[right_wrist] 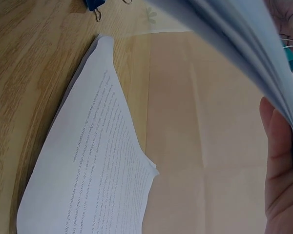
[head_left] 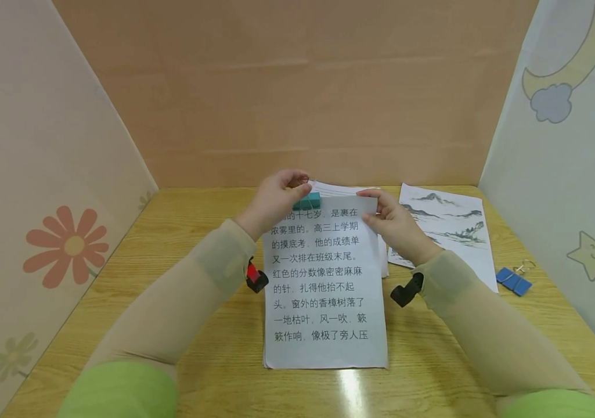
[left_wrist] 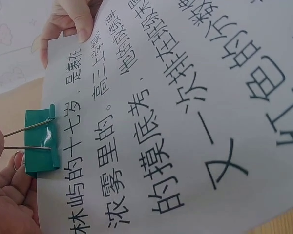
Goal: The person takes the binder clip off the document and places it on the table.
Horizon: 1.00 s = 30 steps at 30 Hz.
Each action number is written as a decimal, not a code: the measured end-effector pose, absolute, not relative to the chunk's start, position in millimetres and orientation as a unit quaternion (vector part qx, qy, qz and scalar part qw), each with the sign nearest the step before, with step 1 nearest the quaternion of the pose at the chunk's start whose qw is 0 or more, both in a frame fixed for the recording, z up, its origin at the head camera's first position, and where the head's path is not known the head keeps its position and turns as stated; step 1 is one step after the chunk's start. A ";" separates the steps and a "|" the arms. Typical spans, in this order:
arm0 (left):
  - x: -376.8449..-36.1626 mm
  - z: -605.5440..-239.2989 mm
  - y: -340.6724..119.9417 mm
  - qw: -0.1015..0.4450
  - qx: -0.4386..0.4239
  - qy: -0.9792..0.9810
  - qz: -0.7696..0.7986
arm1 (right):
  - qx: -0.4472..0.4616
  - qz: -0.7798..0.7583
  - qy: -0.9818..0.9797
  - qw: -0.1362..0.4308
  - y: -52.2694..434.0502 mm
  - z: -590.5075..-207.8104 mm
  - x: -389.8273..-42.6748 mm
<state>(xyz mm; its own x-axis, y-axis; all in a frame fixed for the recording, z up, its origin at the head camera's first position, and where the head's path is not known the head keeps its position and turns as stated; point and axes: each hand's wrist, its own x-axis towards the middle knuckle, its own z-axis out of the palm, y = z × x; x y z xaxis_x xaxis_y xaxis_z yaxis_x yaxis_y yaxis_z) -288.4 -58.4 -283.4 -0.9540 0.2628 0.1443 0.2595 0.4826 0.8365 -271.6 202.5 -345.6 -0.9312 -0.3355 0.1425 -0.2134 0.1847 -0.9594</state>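
A stack of white sheets (head_left: pixel 323 278) with large printed Chinese characters is held up above the table, its top edge away from me. A teal binder clip (left_wrist: pixel 41 141) sits over the top edge, towards the left corner. My left hand (head_left: pixel 278 200) pinches the clip's wire handles, thumb on the near side. With thumb and fingers my right hand (head_left: pixel 393 223) grips the stack's top right corner. The right wrist view shows the layered edges of the sheets (right_wrist: pixel 234 48) above the fingers. The left fingers behind the clip are partly hidden.
Another printed stack (right_wrist: pixel 93 146) lies on the wooden table (head_left: pixel 213 348) behind the held sheets. To the right are a landscape picture sheet (head_left: pixel 449 226) and a blue binder clip (head_left: pixel 514 281). Papered walls (head_left: pixel 297 87) close in the back and sides.
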 end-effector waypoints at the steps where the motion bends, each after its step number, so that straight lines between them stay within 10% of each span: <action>1: -288.1 -283.4 -59.1 0.001 0.150 0.860 0.487 | -0.180 -0.613 0.768 0.049 202.6 -345.9 -271.6; 30: -279.2 -282.8 -110.5 -0.026 0.109 0.795 0.596 | -0.185 -0.621 0.760 0.056 206.4 -352.9 -270.7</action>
